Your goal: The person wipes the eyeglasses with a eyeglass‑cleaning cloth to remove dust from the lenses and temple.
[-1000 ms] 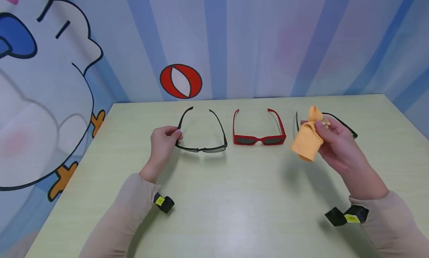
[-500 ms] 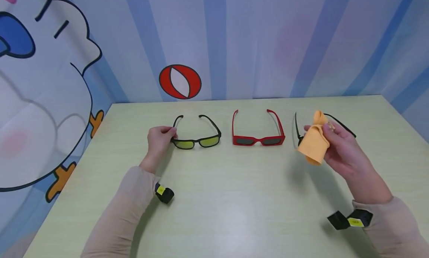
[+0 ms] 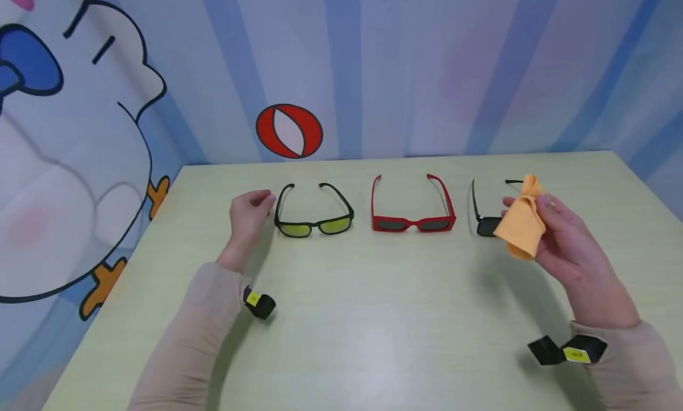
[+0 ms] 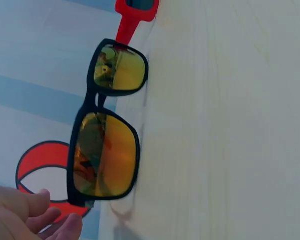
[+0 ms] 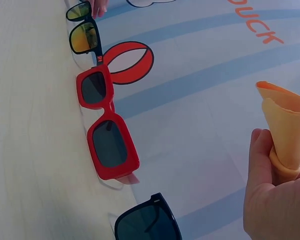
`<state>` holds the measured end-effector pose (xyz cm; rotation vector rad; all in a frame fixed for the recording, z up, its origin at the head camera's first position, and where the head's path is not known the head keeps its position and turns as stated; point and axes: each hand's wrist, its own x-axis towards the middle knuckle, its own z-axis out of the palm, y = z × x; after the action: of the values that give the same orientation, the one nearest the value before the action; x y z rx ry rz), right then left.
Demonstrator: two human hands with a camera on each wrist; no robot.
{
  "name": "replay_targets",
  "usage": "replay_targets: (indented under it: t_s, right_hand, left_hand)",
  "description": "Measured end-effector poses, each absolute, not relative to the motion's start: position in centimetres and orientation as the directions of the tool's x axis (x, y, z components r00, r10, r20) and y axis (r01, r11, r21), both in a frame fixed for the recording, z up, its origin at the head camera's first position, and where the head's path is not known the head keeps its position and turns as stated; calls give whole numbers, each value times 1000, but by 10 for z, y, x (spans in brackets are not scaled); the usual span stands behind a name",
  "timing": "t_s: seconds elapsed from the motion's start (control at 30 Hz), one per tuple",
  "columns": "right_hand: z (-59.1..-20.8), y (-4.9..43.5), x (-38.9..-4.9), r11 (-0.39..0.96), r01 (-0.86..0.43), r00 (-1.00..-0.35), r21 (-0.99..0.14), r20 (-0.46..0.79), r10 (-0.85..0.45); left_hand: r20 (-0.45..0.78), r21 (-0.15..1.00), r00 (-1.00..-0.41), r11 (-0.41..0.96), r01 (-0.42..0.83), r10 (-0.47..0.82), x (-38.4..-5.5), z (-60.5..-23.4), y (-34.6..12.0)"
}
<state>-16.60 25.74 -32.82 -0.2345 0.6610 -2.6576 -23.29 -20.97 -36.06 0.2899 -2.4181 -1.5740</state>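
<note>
Black-framed sunglasses with yellow mirrored lenses (image 3: 335, 225) stand unfolded on the table at the left, temples toward the back. Just beside their left hinge is my left hand (image 3: 248, 221), its thumb and fingers loosely bent and holding nothing; the left wrist view shows a gap between the fingers (image 4: 44, 220) and the frame. My right hand (image 3: 578, 257) pinches a bunched orange cloth (image 3: 522, 224), held up over the right side of the table. Partly hidden behind that cloth are black sunglasses (image 3: 488, 226).
Red sunglasses (image 3: 441, 224) stand unfolded between the two black pairs, all in a row near the back of the pale table (image 3: 373, 316). A striped blue backdrop (image 3: 395, 73) with a printed red ball rises behind the table.
My left hand lowered the yellow-lensed sunglasses to the table, lenses now facing forward, then let go and drew slightly left. My right hand shifted right with the cloth, uncovering a dark lens.
</note>
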Motion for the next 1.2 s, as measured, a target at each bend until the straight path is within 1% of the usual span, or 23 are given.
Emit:
replay_targets:
  t_s: [0.17, 0.23, 0.33, 0.43, 0.53, 0.6, 0.67, 0.77, 0.87, 0.93, 1.0, 1.1, 1.2]
  right_hand:
    - [-328, 262, -166, -827, 344, -911, -445, 55, -409]
    - [-327, 263, -166, -829, 340, -915, -445, 50, -401]
    - [-327, 265, -166, -831, 334, -917, -445, 51, -396]
    - [-327, 265, -166, -831, 337, -916, -443, 53, -399]
    - [-326, 265, -166, -833, 340, -915, -437, 49, -400]
    - [-326, 265, -166, -836, 340, -916, -430, 49, -398]
    - [-325, 265, -166, -840, 339, -916, -423, 55, -397]
    - [-325, 265, -166, -844, 336, -916, -418, 63, -396]
    - [-324, 266, -166, -844, 334, -918, -421, 61, -393]
    - [-324, 267, -166, -842, 334, -918, -423, 54, -392]
    - [-324, 267, -166, -843, 332, -920, -424, 52, -388]
    - [-323, 268, -166, -847, 326, -921, -420, 59, -385]
    - [-324, 268, -167, -846, 326, -920, -422, 67, -387]
  left_hand:
    - [88, 919, -975, 394, -1, -206, -237, -352, -195]
    - [80, 908, -988, 419, 17, -133, -240, -346, -186]
    - [99, 881, -995, 464, 91, 7, -243, -337, -171]
    - [168, 842, -980, 502, 197, 102, -247, -330, -156]
    - [228, 805, -964, 530, 266, 137, -251, -327, -142]
    - [244, 776, -955, 557, 296, 168, -255, -326, -135]
    - [231, 745, -945, 583, 325, 231, -258, -326, -129]
    - [205, 669, -907, 623, 405, 368, -263, -327, -118]
    - [174, 576, -848, 647, 500, 501, -267, -331, -107]
    - [144, 493, -811, 670, 555, 566, -268, -333, -100]
    - [111, 408, -781, 688, 600, 615, -268, -335, -92]
    - [69, 317, -743, 691, 649, 666, -269, -336, -81]
    - [32, 282, -717, 682, 675, 696, -268, -338, -73]
